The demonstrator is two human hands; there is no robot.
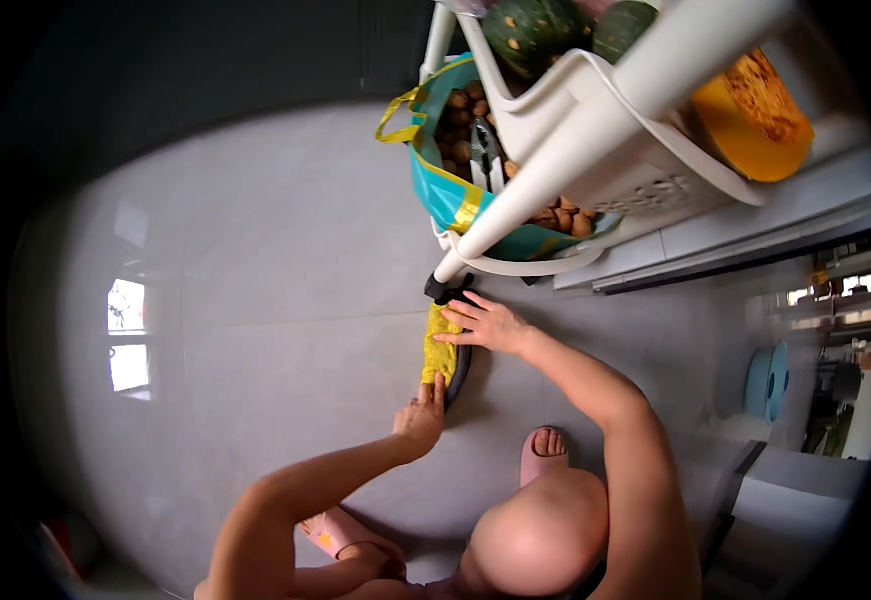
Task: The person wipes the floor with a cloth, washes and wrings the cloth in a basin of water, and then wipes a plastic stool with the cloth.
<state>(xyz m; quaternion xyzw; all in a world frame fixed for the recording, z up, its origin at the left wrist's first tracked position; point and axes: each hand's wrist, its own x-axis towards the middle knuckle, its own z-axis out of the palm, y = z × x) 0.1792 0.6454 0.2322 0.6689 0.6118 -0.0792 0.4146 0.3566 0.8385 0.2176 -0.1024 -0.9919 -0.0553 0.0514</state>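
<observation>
While my left hand (420,418) rests extended fingers on the lower end of a yellow pad (438,350) at the frame's centre, though I cannot tell whether it pinches, I have my right hand (491,326) spread across the pad's upper end, near the white rack (621,132) and teal bag (436,190) at upper right.

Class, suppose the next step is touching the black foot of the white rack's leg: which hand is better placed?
Probably the right hand: its fingers are spread by the end of the yellow item nearest the black foot. The left hand is at the opposite end, farther away.
</observation>
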